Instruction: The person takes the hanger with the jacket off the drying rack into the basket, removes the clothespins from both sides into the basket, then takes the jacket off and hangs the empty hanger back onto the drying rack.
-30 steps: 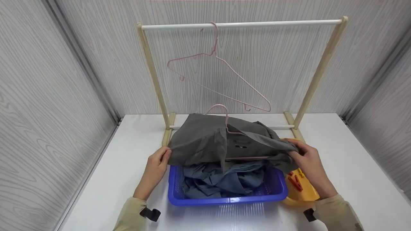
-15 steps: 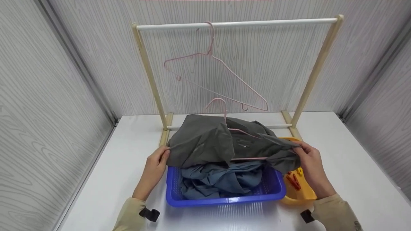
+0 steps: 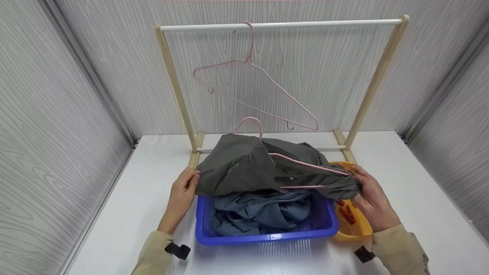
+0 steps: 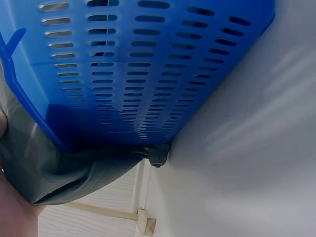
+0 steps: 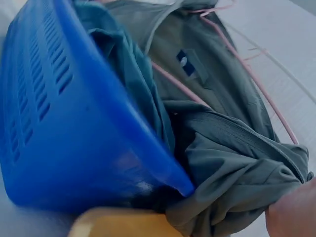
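Right side looks half-seated: work the bare arm in

Left of frame: left hand (image 3: 184, 191) pinches the left edge of the garment (image 3: 237, 168), fingers curled. Garment lies mid-frame, partly over the rear of the basket (image 3: 275, 237); blue cloth (image 3: 263, 214) sits inside. Left arm of the hanger is under fabric, so can't tell if that shoulder is seated. I'd use this hand as the anchor: light tension, no hard pull, or the hanger may skew.

Centre: hook sticks up out of the garment. Spare hanger (image 3: 285, 92) is on the rod (image 3: 305, 24) above, apart from it. Any lift should swing clear of that one.

Right of centre: upper arm of the hanger (image 3: 305, 163) is exposed, lower bar shows too. Right wrist view has the label (image 5: 185, 62) visible inside the neck.

Right of frame: right hand (image 3: 372, 196) grips the garment's bunched right end, by the hanger tip. Best move, I think: find the tip through the cloth, hold it, draw the shoulder fabric up over the bare arm, then flatten the bunching. Watch for the tip poking out at the neck.

Below that hand: tub (image 3: 355, 231) with red pegs (image 3: 347, 214). Mind fabric snagging there.
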Demonstrator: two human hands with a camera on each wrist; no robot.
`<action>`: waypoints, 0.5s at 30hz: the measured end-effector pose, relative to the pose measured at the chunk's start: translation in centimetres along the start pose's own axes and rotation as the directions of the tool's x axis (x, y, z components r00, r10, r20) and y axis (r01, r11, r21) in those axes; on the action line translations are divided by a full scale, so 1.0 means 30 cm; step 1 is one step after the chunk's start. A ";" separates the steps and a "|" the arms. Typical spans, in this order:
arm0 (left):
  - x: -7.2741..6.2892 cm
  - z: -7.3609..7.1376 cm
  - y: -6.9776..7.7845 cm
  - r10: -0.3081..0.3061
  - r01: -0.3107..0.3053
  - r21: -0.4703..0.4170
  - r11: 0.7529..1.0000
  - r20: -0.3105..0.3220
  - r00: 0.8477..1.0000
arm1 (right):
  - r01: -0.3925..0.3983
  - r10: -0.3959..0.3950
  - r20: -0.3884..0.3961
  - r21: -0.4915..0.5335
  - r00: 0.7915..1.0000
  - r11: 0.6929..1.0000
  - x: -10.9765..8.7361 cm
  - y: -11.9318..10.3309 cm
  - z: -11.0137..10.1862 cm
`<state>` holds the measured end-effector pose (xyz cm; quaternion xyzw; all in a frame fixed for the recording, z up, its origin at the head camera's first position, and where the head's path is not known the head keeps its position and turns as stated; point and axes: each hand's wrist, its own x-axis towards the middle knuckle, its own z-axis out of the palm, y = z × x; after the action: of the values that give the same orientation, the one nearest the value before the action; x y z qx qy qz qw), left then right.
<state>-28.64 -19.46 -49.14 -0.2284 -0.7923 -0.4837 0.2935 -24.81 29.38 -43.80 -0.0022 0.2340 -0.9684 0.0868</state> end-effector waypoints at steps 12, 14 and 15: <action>0.019 0.002 0.109 0.012 -0.010 0.043 0.999 -0.024 1.000 | 0.155 -0.549 0.097 -0.986 0.830 0.060 -0.018 0.074 0.008; 0.010 0.010 0.073 -0.003 0.005 0.046 0.999 -0.041 0.999 | 0.099 -0.549 0.123 -0.992 0.826 -0.075 -0.025 0.083 0.005; 0.005 0.014 0.053 -0.007 0.009 0.050 0.999 -0.047 0.999 | 0.069 -0.549 0.127 -0.990 0.826 -0.125 -0.028 0.086 0.003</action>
<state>-27.84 -18.39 -48.19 -0.2064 -0.7979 -0.4702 0.3157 -23.55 27.23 -44.86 0.0441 0.8512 -0.4747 -0.2197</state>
